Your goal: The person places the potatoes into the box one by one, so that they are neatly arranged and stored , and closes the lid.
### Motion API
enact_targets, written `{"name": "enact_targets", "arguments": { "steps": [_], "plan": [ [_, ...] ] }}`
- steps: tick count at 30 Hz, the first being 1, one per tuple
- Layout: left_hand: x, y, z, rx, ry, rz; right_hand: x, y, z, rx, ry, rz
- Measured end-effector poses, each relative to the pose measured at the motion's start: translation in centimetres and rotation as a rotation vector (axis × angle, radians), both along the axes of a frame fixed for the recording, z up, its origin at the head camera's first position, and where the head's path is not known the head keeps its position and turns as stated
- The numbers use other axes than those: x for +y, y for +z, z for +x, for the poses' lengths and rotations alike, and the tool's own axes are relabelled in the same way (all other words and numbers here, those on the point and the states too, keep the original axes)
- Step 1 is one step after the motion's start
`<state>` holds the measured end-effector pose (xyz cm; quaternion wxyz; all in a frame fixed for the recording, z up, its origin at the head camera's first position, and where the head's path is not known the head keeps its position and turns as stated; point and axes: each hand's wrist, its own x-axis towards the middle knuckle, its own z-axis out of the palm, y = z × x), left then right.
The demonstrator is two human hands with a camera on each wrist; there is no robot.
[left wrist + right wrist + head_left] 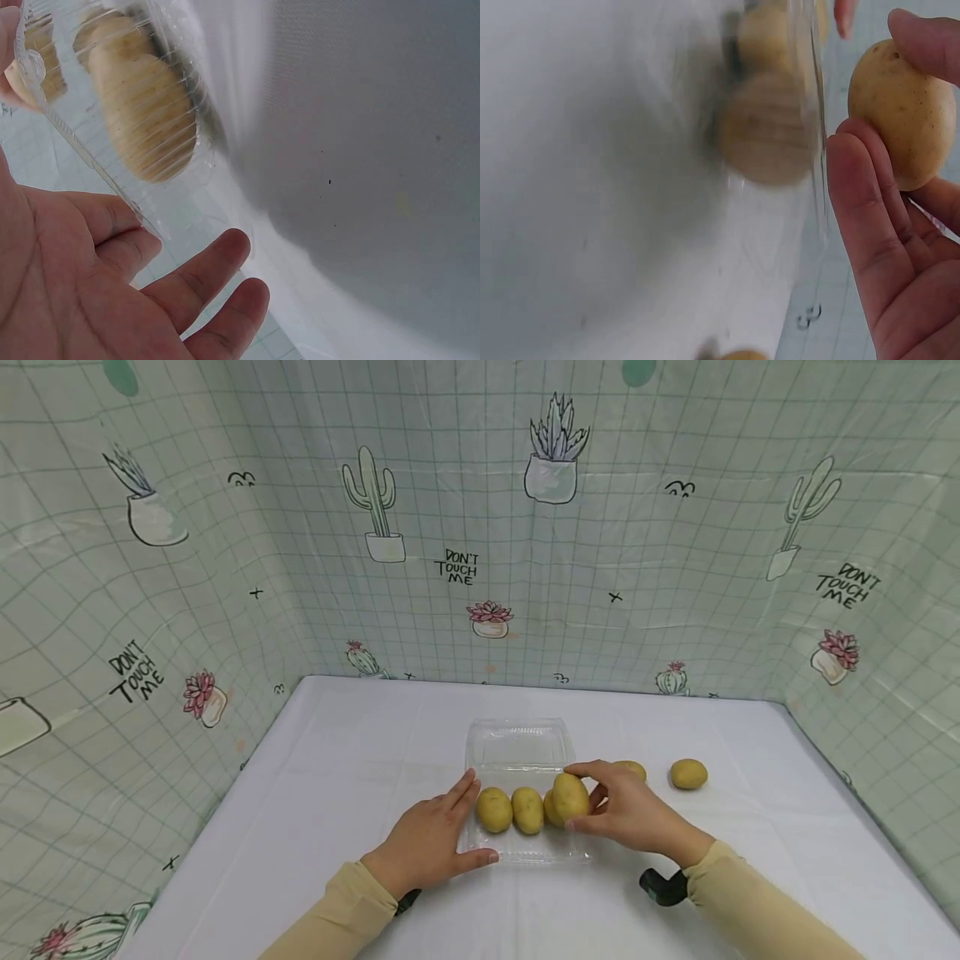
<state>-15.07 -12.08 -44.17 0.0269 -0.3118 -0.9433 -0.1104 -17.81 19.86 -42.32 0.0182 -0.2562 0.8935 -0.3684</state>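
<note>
A clear plastic clamshell container (525,853) lies on the white table with its lid (519,745) folded back, away from me. Inside sit a left potato (493,810), a middle potato (528,811) and a right potato (552,810), side by side. My right hand (633,814) pinches another potato (572,795) between thumb and fingers, raised at the container's right end and partly covering the right potato. At the opposite end my left hand (429,837) rests with extended fingers against the container's rim (97,166), thumb along the near side.
Right of the container a loose potato (688,774) lies on the table (360,752). Another potato (632,768) is partly hidden behind my right hand. A patterned cloth (645,543) surrounds the table at the back and both sides. Dark straps (663,887) show at the wrists.
</note>
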Motion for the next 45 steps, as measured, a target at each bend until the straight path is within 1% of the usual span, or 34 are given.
{"name": "enact_targets", "arguments": {
  "steps": [9,12,16,20,25,29,36,41,45],
  "plan": [
    [0.0,0.0,0.1,0.014,-0.001,-0.010,-4.4,-1.0,0.2,0.005,0.102,-0.023],
    [-0.1,0.0,0.1,0.014,0.000,-0.007,-5.3,-1.4,0.3,0.009,0.115,-0.015],
    [-0.1,0.0,0.1,0.013,0.001,-0.002,-6.2,-1.8,0.5,0.014,0.104,0.001],
    [-0.1,-0.1,0.1,0.013,-0.002,0.004,-6.6,-2.1,0.7,0.010,0.092,0.008],
    [-0.1,-0.1,0.0,0.009,0.000,0.007,-6.7,-1.9,0.9,-0.015,0.109,0.014],
    [-0.1,-0.2,-0.1,0.005,0.001,0.010,-6.7,-1.9,0.9,-0.026,0.127,0.012],
    [-0.1,-0.2,0.0,0.010,-0.001,0.014,-6.6,-2.0,1.0,-0.074,0.175,-0.037],
    [-0.2,-0.3,0.0,0.013,-0.003,0.013,-6.6,-2.0,1.0,-0.076,0.217,-0.051],
    [-0.1,-0.3,0.0,0.012,-0.003,0.012,-6.5,-2.0,1.1,-0.078,0.235,-0.057]
  ]
}}
